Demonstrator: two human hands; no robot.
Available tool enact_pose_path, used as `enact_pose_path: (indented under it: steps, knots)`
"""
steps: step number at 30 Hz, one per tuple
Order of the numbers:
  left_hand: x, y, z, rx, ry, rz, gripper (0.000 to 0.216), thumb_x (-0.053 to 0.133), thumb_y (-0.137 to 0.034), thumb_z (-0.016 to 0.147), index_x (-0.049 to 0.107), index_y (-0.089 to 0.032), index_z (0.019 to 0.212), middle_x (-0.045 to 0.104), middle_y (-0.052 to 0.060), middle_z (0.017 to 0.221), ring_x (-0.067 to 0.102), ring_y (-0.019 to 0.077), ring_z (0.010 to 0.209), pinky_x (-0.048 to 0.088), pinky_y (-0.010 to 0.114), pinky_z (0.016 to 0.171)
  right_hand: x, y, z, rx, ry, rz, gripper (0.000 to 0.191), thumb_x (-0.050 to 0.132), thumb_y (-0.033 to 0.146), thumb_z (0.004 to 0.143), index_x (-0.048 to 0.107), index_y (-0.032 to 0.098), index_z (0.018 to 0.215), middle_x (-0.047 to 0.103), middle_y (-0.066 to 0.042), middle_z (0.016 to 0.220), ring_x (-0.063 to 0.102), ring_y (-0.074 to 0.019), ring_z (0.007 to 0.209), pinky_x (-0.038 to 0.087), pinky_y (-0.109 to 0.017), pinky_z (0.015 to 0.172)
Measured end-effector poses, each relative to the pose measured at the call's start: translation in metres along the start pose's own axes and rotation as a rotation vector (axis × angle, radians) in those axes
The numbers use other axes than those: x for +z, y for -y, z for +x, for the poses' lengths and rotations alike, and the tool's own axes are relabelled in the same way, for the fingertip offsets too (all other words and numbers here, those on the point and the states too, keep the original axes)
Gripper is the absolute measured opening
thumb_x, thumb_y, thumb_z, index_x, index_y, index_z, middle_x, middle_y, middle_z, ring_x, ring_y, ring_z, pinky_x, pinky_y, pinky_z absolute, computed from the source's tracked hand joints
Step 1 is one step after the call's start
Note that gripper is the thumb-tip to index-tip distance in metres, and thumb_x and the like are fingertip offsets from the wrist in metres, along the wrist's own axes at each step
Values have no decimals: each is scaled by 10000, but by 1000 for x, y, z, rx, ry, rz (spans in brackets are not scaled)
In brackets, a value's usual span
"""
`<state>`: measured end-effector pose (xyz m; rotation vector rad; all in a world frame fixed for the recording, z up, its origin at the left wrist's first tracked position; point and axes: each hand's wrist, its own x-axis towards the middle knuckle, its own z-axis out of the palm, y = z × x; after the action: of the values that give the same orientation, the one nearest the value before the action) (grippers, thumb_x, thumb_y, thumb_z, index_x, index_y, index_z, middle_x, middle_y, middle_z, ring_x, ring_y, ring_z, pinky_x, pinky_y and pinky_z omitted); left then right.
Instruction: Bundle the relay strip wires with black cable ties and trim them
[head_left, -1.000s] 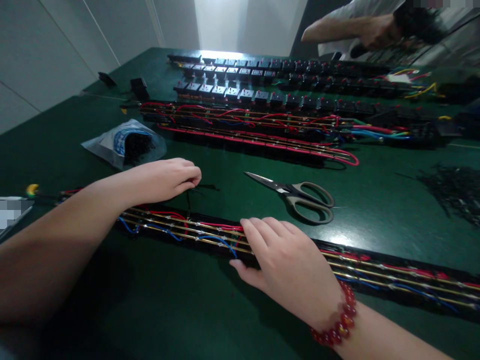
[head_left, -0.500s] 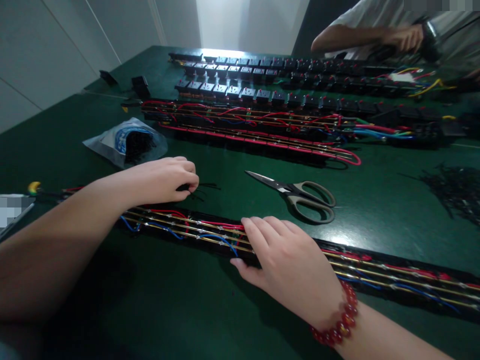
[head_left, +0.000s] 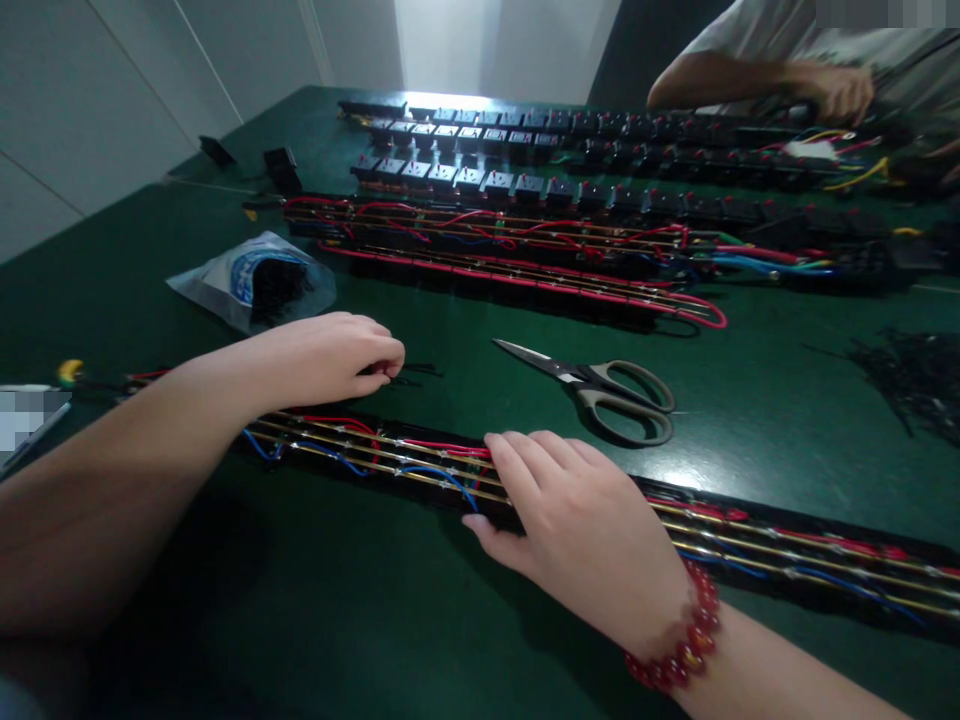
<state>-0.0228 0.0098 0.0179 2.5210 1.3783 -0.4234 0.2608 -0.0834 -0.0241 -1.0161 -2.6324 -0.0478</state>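
The left hand (head_left: 330, 362) is curled shut, its fingertips pinching a thin black cable tie (head_left: 411, 372) just behind the wired strip (head_left: 360, 455). The right hand (head_left: 581, 520) lies open and flat, fingers spread across the strip's middle and pressing on its wires; a red bead bracelet (head_left: 686, 640) circles that wrist. Compared with half a second ago, the left fingertips have crept a little to the right and closed tighter on the tie, while the right hand has barely shifted. The strip lies flat on the green table (head_left: 750, 430) right in front of the person. Its long axis runs across the view from the left edge down to the lower right, with brass rails and red and blue wires following that line. Beyond the right hand a pair of scissors (head_left: 607, 400) rests shut, blades pointing left. Further left sits a plastic bag (head_left: 251, 285) of black ties, and more wired strips (head_left: 525, 280) lie parallel behind. At the far right corner a co-worker's hand (head_left: 836, 92) is at the back rows
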Motion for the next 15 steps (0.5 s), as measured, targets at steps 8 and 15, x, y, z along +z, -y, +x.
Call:
enact_pose_path:
  steps: [8,15]
  knots:
    - [1,1,3,-31,-98,69,294,505,-356,982,708,-220,1147,715,65,1183,665,244,1109,499,386,1016,0,0,0,-6,-5,-1,486,820,406,835,704,72,1168,775,-106,1022,706,-260,860,575,-416,710]
    - [6,1,5,-48,-43,45,339,481,-371,990,677,-233,1229,713,78,1252,682,258,1129,520,399,980,-1,0,0,0,19,6,471,800,396,858,703,69,1182,780,-118,1044,712,-261,885,586,-417,738]
